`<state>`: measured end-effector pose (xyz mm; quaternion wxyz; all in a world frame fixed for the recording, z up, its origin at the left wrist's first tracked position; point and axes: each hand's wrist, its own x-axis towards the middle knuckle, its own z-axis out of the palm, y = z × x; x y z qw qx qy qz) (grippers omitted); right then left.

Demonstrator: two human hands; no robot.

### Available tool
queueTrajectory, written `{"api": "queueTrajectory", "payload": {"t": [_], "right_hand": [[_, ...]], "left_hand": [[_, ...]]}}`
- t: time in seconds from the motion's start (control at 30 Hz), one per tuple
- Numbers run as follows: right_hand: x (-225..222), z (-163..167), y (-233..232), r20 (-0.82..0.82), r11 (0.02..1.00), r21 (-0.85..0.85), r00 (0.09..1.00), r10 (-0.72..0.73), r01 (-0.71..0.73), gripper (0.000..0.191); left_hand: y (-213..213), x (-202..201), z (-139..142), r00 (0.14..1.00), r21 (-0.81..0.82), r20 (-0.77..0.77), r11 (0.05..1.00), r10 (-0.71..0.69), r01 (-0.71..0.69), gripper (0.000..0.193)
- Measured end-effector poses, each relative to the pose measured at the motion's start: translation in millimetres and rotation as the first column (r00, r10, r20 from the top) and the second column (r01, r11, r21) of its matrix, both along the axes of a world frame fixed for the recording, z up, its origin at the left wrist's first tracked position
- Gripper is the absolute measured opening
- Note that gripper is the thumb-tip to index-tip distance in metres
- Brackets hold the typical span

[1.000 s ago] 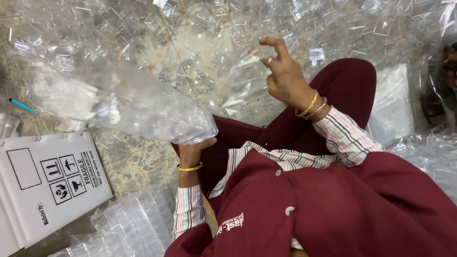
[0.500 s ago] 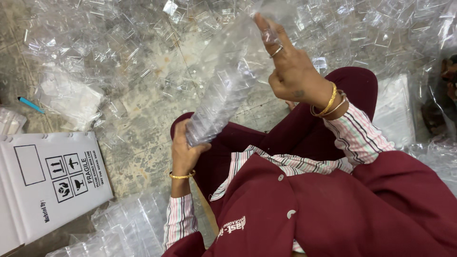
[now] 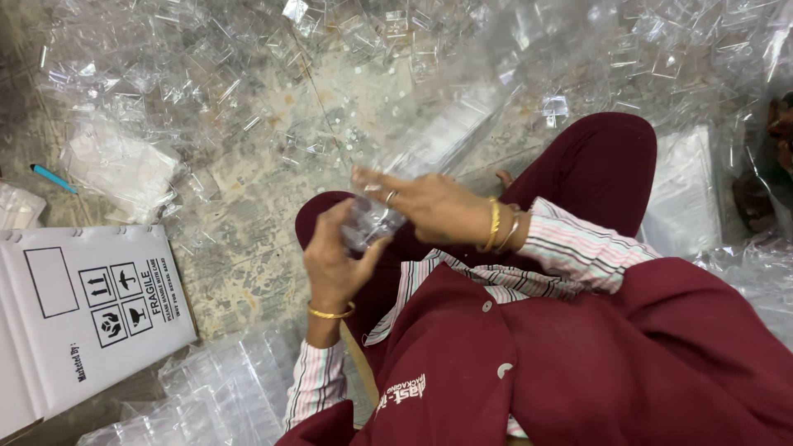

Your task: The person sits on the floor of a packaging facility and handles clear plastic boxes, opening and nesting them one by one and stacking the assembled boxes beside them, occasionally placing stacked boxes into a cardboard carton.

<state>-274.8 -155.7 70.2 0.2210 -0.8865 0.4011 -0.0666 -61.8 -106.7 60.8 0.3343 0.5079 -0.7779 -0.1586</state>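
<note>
White corrugated cardboard box (image 3: 78, 318), lying at the far left on the stone floor (image 3: 248, 239), bears an empty black rectangle and four square black handling symbols, with a blue pen (image 3: 53, 178) just above it. Centre frame, the left hand (image 3: 334, 260) is closed around the lower end of a long clear plastic bag (image 3: 429, 144) of small transparent pieces, over the maroon lap. The right hand (image 3: 429, 206) pinches that same end with its fingers together.
</note>
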Motion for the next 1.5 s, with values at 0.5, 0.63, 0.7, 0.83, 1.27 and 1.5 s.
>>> {"api": "queueTrajectory", "payload": {"t": [0.5,0.63,0.7,0.83,1.27,1.5], "right_hand": [[67.1,-52.8,44.9,0.136,0.958,-0.285,0.987,0.083,-0.041,0.087],[29.4,-68.1,20.0,0.367,0.945,0.087,0.892,0.265,-0.317,0.075],[10.3,-79.0,0.9,0.595,0.874,0.225,0.771,0.227,-0.431,0.070],[-8.6,-107.4,-18.0,0.370,0.990,0.116,0.928,0.033,-0.081,0.069],[-49.0,-157.5,-158.0,0.012,0.860,-0.402,0.941,-0.338,0.314,0.065],[-63.4,-165.6,-189.0,-0.262,0.902,-0.425,0.945,-0.198,0.072,0.049]], "left_hand": [[37.0,-42.8,-141.3,0.989,0.017,0.108,0.995,-0.102,0.101,0.071],[41.6,-48.8,-104.8,0.934,0.329,-0.064,0.876,-0.353,0.354,0.067],[44.1,-48.7,-72.6,0.870,0.525,-0.090,0.719,-0.485,0.455,0.061],[21.7,-18.1,-14.9,0.737,0.486,-0.383,0.557,-0.557,0.673,0.038],[-225.4,33.6,-159.4,0.841,0.611,0.524,0.630,0.131,-0.479,0.096],[-245.3,-33.3,-207.4,0.868,0.191,0.478,0.948,0.136,-0.254,0.045]]}}
